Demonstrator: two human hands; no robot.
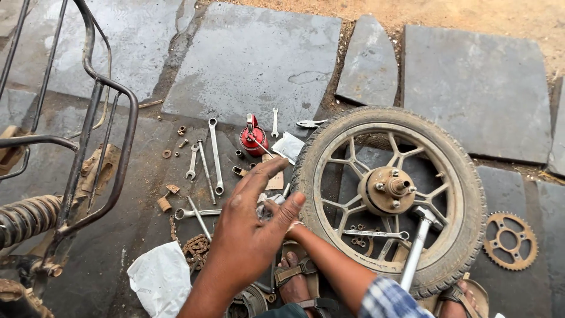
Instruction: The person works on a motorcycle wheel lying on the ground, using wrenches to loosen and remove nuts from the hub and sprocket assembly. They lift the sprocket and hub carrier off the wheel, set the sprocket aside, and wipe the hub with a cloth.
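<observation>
Bare, grimy left hand (250, 227); at five o'clock, a blue-and-white checked sleeve (388, 300) and brown strapped sandals (297, 274).

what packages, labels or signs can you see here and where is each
Oil can: red, round, left of the wheel.
Clear packet: flat, shiny, right of the oil can.
Tan card: small, flat, partly hidden behind the left hand.
White bag: crumpled, bottom left.

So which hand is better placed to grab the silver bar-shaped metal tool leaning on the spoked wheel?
Probably the right hand: its forearm runs just beside the silver bar-shaped metal tool; the left hand is farther away, spread near the scattered spanners.
</observation>
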